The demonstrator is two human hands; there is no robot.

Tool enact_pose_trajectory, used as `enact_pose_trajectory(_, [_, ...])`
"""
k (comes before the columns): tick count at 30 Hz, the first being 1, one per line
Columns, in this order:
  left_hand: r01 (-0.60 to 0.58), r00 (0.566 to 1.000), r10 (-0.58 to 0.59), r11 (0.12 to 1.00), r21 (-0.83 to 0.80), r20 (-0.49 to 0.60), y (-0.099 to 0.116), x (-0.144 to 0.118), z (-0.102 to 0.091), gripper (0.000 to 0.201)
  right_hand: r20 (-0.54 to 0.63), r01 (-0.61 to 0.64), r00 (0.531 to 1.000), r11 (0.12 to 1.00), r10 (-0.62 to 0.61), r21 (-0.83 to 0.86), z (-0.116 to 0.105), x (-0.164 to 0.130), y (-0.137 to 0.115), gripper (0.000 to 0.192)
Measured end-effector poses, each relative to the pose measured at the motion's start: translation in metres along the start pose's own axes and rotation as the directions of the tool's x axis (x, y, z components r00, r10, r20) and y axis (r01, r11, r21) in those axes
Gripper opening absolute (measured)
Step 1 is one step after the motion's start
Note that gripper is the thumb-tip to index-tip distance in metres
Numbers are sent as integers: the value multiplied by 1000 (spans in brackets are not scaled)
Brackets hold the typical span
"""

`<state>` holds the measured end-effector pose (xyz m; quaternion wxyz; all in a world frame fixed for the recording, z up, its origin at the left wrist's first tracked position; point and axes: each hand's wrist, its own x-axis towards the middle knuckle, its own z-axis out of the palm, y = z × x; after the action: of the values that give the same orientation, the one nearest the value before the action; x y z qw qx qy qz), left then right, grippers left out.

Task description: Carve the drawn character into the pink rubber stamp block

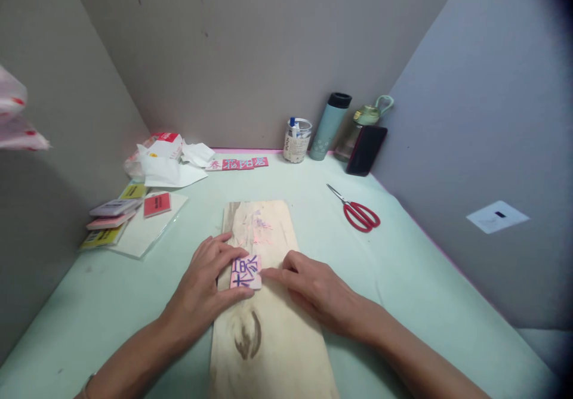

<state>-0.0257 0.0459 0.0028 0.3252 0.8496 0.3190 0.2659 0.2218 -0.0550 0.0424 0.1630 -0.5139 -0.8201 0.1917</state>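
On the wooden board (268, 327), both hands (left (210, 285), right (313, 288)) pinch a purple-lettered pink tile (246, 272).

I was looking at a small partitioned craft desk: grey divider walls (250, 47) closed in a pale green tabletop (403, 268), with red scissors (358, 213), stacked rubber blocks (111, 220), a wooden board (268, 327) and drink bottles (329, 126).

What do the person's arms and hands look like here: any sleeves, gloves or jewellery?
Both forearms are bare, with no sleeves in view. The left hand and right hand wear no gloves and no visible rings. A thin band shows at the left wrist, partly cut off by the frame edge.
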Motion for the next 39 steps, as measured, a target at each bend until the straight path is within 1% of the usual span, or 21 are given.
enact_pose_trajectory(5, [4,1000,-4,1000,4,8,-1,-1,0,37,-25,8,1000,999,-7,47,-1,-2,1,56])
enact_pose_trajectory(8, [7,1000,-7,1000,-1,8,0,-1,0,37,-35,-11,999,999,12,50,0,-2,-2,55])
enact_pose_trajectory(10, [16,1000,-16,1000,-10,9,1,0,1,37,-54,-61,997,997,63,37,3,-1,-4,48])
enact_pose_trajectory(13, [40,999,-40,999,-19,5,4,1,1,36,-102,-154,982,988,157,33,10,1,-6,33])
enact_pose_trajectory(15, [53,999,-53,998,-15,-5,7,2,2,34,-138,-191,971,981,195,43,15,1,-7,25])
enact_pose_trajectory(17, [63,998,-63,998,-4,-20,9,2,3,34,-167,-215,961,976,219,41,18,2,-8,21])
enact_pose_trajectory(19, [69,997,-68,998,9,-35,9,2,5,33,-171,-220,961,976,216,-1,18,3,-10,21])
enact_pose_trajectory(23, [68,995,-66,997,38,-70,10,1,9,33,-136,-200,973,973,184,-115,14,5,-16,32])
enact_pose_trajectory(27, [69,995,-64,996,61,-82,11,-1,11,32,-125,-221,971,962,202,-160,12,7,-19,38])
enact_pose_trajectory(29, [62,995,-56,995,73,-82,11,-2,11,32,-127,-246,965,959,229,-137,12,8,-19,37])
enact_pose_trajectory(34, [27,997,-20,995,93,-74,11,-2,11,33,-153,-304,942,952,297,-26,16,9,-16,25])
enact_pose_trajectory(39, [-2,998,9,994,111,-59,11,-2,11,34,-173,-318,935,948,310,-24,18,9,-15,21])
